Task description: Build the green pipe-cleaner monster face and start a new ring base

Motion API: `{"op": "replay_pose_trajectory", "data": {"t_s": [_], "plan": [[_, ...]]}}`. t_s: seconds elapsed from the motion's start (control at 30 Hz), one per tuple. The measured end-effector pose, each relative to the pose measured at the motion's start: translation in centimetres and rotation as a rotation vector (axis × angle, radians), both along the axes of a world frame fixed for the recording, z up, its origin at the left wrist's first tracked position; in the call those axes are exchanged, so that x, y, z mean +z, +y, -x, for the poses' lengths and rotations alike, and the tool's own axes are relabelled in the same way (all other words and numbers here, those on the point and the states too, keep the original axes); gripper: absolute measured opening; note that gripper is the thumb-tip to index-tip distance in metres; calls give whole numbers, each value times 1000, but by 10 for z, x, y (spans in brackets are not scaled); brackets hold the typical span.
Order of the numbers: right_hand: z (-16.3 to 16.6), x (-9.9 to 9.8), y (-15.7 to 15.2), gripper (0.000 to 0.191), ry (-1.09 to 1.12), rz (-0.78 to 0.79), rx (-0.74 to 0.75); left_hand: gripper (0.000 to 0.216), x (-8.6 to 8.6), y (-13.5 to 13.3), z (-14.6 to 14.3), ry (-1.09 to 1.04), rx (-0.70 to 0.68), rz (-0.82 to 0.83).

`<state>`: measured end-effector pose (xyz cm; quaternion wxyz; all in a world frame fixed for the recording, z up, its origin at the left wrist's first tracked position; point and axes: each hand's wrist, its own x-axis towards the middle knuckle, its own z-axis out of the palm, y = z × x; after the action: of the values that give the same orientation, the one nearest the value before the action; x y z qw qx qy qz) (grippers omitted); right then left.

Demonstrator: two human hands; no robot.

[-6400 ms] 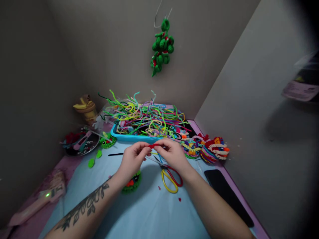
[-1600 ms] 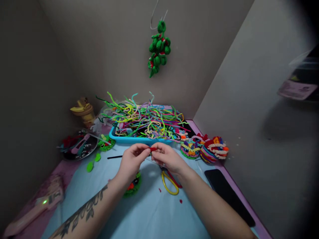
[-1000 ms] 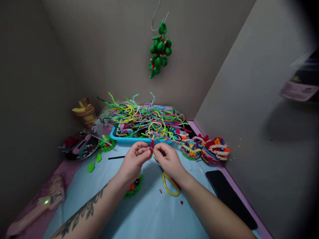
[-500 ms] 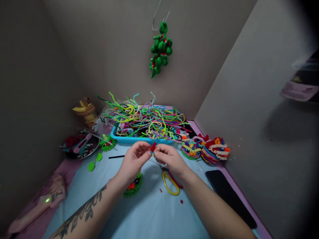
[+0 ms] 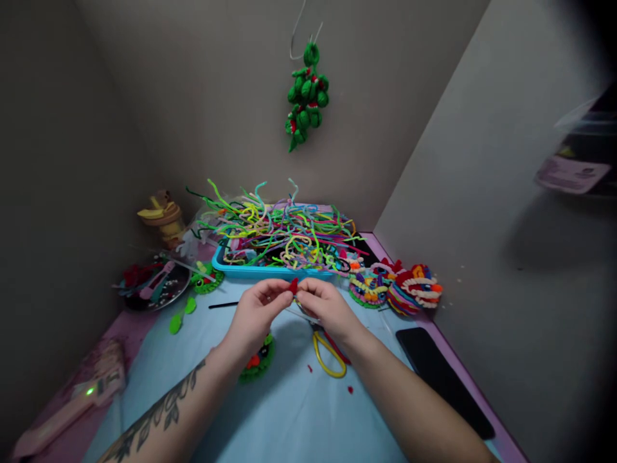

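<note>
My left hand [image 5: 255,315] and my right hand [image 5: 324,307] meet above the light blue table cover [image 5: 289,411], fingertips pinched together on a short red pipe cleaner piece [image 5: 294,285]. Only its bent tip shows between the fingers. Under my left hand lies a round green pipe cleaner figure [image 5: 260,355] with orange and dark parts. Yellow and red handled scissors [image 5: 330,350] lie on the cover below my right hand. Just beyond the hands stands a blue tray [image 5: 250,269] heaped with many coloured pipe cleaners [image 5: 282,228].
Coloured pipe cleaner figures [image 5: 395,288] lie at the right, a black phone [image 5: 441,379] nearer. At the left are a dark dish of bits [image 5: 154,283], green leaf shapes [image 5: 180,315] and a pink tool with a green light [image 5: 72,402]. A green ornament [image 5: 306,96] hangs on the wall.
The red piece went from lying level between my fingertips to bent upright, then tucked shorter between them. Both hands stayed in the same place above the cover.
</note>
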<state>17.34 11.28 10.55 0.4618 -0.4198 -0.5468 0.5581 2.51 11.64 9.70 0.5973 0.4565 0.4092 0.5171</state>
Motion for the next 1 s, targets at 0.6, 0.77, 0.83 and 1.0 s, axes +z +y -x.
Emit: {"op": "replay_pose_trajectory", "data": {"t_s": [0.6,0.77,0.83,1.0], "plan": [[-1,-11,6,24,181,-194,78,33,9,1,5,-275,-245,398],[4,-18,5,19,193,-259,-4,31,7,0,2,-259,-201,309],[7,-22,5,18,193,-252,-52,27,6,-2,0,-179,-86,191],[12,-24,2,19,206,-226,-121,16,8,-9,1,223,88,-171]]}}
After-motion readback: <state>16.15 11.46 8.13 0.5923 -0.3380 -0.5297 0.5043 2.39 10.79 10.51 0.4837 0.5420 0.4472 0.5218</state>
